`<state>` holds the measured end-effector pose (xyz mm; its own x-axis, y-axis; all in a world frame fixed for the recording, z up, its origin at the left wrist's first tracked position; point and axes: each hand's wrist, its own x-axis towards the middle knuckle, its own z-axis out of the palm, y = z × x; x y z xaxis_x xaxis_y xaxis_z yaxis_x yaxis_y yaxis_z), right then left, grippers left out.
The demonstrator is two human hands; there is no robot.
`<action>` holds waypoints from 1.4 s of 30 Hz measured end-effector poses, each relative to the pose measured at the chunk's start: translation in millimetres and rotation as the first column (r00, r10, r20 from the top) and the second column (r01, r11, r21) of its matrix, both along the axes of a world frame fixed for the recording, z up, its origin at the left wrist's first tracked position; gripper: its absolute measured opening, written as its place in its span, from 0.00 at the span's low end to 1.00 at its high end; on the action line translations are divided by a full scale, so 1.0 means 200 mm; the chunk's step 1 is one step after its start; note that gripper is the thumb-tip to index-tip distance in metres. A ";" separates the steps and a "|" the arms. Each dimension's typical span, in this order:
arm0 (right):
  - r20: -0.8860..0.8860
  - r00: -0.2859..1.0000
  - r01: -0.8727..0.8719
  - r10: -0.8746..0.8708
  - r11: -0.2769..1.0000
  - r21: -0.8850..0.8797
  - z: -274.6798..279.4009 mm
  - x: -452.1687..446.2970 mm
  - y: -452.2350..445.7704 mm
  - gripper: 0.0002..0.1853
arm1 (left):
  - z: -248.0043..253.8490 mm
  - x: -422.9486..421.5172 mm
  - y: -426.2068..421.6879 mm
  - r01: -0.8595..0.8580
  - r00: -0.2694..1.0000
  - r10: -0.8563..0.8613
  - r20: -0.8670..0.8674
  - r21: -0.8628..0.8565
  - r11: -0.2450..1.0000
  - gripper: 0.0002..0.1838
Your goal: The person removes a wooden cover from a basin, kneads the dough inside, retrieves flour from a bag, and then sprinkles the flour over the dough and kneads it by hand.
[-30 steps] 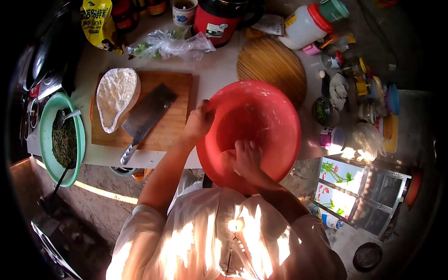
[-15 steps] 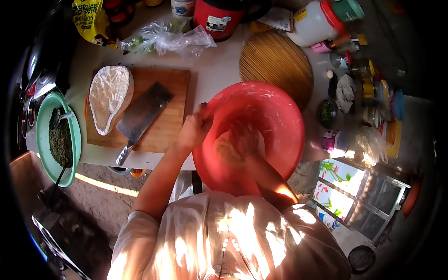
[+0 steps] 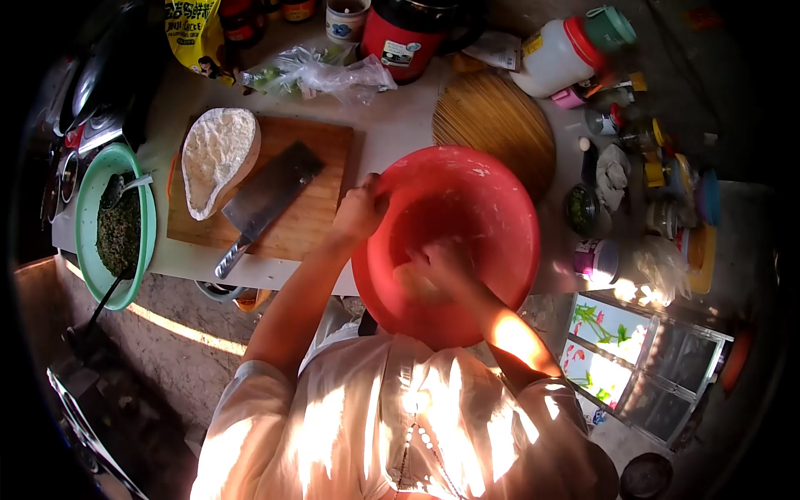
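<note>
A red plastic basin (image 3: 500, 200) is tilted toward me at the table's front edge, with white flour smears on its inner wall. My left hand (image 3: 362, 208) is closed over its left rim. Down inside, my right hand (image 3: 443, 262) has its fingers curled against a pale lump of dough (image 3: 414, 283). Motion blurs this hand, and part of the dough is hidden under it.
On the left, a wooden cutting board (image 3: 321, 175) carries a cleaver (image 3: 275, 187) and a flour-filled scoop-shaped container (image 3: 221, 158). Beyond it is a green basin (image 3: 147, 217) of dark chopped filling. A round wooden lid (image 3: 492, 117) lies behind the red basin; jars (image 3: 596, 258) line the right.
My right hand has drawn up off its flattened press and its fingers are now curled at the dough. My left hand stays on the rim. The whole view has shifted slightly.
</note>
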<state>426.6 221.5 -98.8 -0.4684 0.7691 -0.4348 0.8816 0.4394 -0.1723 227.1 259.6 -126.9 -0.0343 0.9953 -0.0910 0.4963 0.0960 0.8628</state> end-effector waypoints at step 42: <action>-0.447 0.848 0.261 -0.285 0.958 -0.116 0.23 0.13 -0.26 0.22 | -0.02 0.05 -0.36 -0.187 0.970 0.193 0.147 -0.049 0.981 0.13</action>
<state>452.9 170.3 -52.2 -0.3974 0.8786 -0.2650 0.7824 0.1735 -0.5982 237.2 188.1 -130.5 -0.2058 0.9680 -0.1436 0.3311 0.2070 0.9206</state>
